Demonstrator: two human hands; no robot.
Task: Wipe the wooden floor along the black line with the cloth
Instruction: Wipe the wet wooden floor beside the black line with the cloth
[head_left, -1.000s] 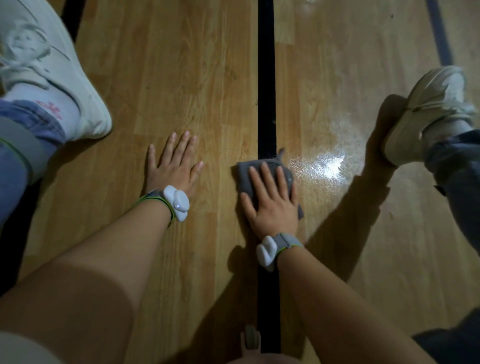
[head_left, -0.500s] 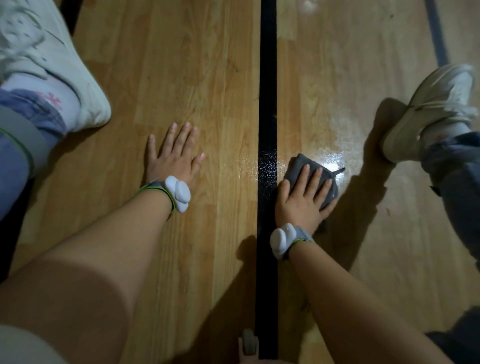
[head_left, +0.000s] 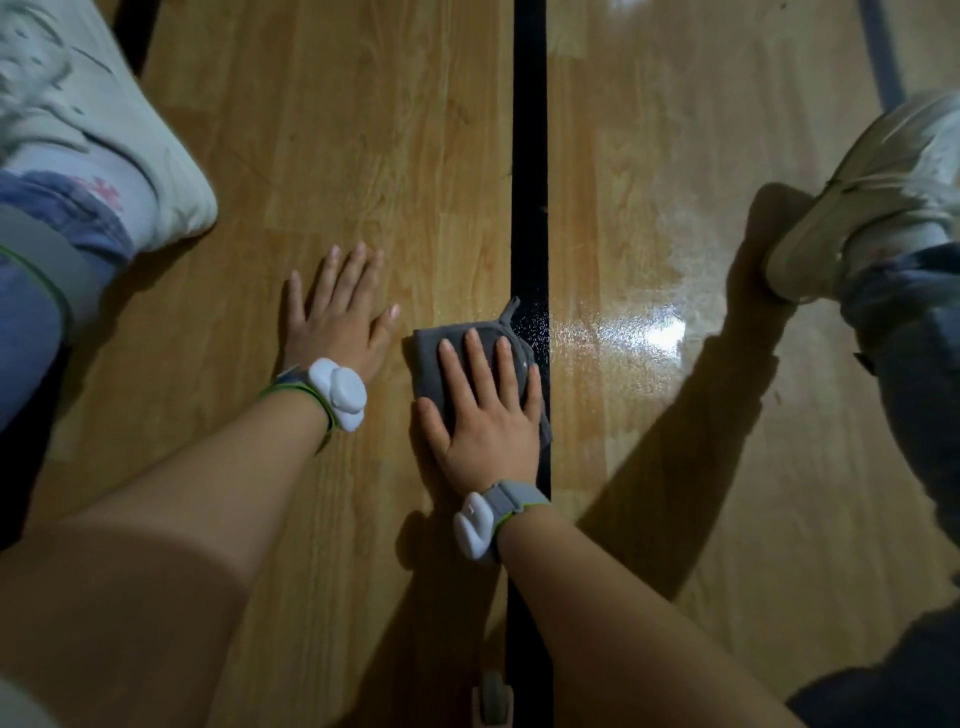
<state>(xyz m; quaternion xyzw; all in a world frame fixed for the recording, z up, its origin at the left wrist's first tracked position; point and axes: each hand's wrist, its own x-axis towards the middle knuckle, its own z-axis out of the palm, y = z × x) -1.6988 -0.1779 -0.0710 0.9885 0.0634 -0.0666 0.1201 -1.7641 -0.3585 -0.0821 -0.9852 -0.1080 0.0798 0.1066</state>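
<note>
A black line (head_left: 529, 156) runs straight up the middle of the wooden floor (head_left: 363, 130). A folded grey cloth (head_left: 428, 358) lies on the wood at the line's left edge, its right side just over the line. My right hand (head_left: 485, 415) presses flat on the cloth with fingers straight and spread. My left hand (head_left: 337, 322) rests flat on the bare wood just left of the cloth, fingers straight. Both wrists wear white bands.
A white shoe (head_left: 78, 130) and jeans leg stand at the left, and another white shoe (head_left: 872, 202) at the right. A wet, shiny patch (head_left: 623, 332) glints right of the line. A dark stripe (head_left: 883, 57) crosses the top right corner.
My right hand has slid the cloth from the right side of the black line back across to its left side. My left hand has stayed flat on the wood.
</note>
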